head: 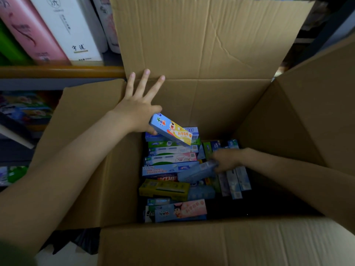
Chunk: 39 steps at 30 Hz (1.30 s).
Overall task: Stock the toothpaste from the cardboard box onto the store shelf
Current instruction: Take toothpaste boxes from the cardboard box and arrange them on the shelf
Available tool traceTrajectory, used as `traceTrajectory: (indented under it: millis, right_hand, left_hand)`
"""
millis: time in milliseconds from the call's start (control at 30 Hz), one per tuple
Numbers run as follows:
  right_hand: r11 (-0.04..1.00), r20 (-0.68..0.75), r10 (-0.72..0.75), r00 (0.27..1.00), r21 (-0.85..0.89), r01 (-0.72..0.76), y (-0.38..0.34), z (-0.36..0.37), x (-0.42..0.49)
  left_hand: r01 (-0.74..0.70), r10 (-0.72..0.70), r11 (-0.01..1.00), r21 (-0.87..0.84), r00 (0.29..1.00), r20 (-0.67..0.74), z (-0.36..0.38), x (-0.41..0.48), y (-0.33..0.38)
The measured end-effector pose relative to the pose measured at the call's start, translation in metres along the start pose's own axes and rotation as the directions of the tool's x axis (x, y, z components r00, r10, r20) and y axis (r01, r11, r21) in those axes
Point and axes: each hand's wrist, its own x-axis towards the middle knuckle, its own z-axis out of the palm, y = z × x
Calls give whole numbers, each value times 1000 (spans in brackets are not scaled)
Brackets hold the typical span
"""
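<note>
Brown cardboard box (pixel 211 242) stands open below the store shelf (pixel 57 72), its flaps spread wide and its bottom packed with toothpaste cartons (pixel 169 160) lying flat in rows. The left hand (pixel 138 110) pinches one end of a blue-and-yellow toothpaste carton (pixel 171 129) just above the pile, its other three fingers splayed straight toward the back flap. Deeper inside, the right hand (pixel 226 160), blurred, curls round the end of a pale blue carton (pixel 197 171) resting among the others. Pink and white packs (pixel 67 25) stand on the shelf.
</note>
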Motion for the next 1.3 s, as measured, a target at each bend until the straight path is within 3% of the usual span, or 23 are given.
traceTrajectory:
  millis: [167, 267, 367, 467, 533, 600, 667, 767, 867, 1067, 1300]
  right_hand:
    - [890, -190, -16, 982, 445, 101, 3, -46, -51]
    - [752, -367, -55, 929, 597, 280, 3, -57, -96]
    - [508, -603, -58, 795, 668, 544, -2, -54, -144]
    - [241, -798, -37, 601, 577, 781, -10, -41, -173]
    - [254, -876, -1, 482, 466, 848, -20, -34, -179]
    - [353, -923, 32, 384, 370, 859, -33, -31, -180]
    - [415, -956, 23, 292, 275, 867, -49, -30, -182]
    - [483, -978, -50, 202, 153, 862, -74, -31, -184]
    - [465, -971, -152, 185, 95, 880, -102, -30, -184]
    - [247, -929, -274, 247, 180, 952, -168, -33, -189]
    - [267, -864, -395, 311, 216, 939, -253, -55, -163]
  left_hand:
    - [36, -32, 993, -112, 999, 37, -9, -4, 3]
    - [53, -33, 959, -277, 997, 74, -15, -13, 5]
    - [82, -54, 819, -567, 996, 67, -29, -37, 9]
    - [130, -159, 634, -763, 987, 36, -45, -72, 18]
    - [99, -205, 458, -883, 979, 3, -52, -96, 26]
    - [41, -230, 95, -995, 973, 18, -58, -123, 39]
    - [-34, -290, -235, -972, 956, 36, -61, -148, 55]
    - [-202, -422, -510, -836, 906, 38, -63, -178, 74]
    - [-365, -535, -582, -727, 845, 4, -62, -206, 80]
    - [-516, -653, -597, -614, 757, -1, -56, -260, 67]
    - [-520, -690, -582, -625, 723, 40, -28, -315, 23]
